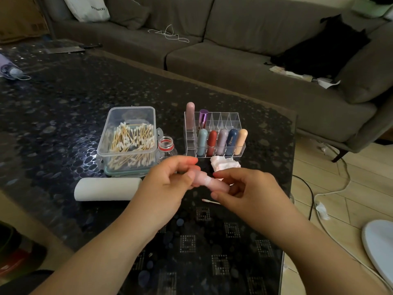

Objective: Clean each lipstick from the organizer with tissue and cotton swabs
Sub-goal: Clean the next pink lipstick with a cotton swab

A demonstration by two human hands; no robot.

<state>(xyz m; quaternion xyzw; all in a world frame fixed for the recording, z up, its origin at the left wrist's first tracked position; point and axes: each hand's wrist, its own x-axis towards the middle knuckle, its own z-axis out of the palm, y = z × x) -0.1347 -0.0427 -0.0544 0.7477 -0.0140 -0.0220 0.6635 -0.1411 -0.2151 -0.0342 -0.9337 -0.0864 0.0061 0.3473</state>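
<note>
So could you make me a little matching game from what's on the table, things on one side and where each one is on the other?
Things:
1. pale pink lipstick
2. cotton swabs
3. navy blue lipstick
4. crumpled tissue

Places:
A. front row of the clear organizer
B. on the table just in front of the organizer
C. held between the left hand and right hand
D. inside the clear plastic box

Pairs: 1-C, 2-D, 3-A, 4-B
</note>
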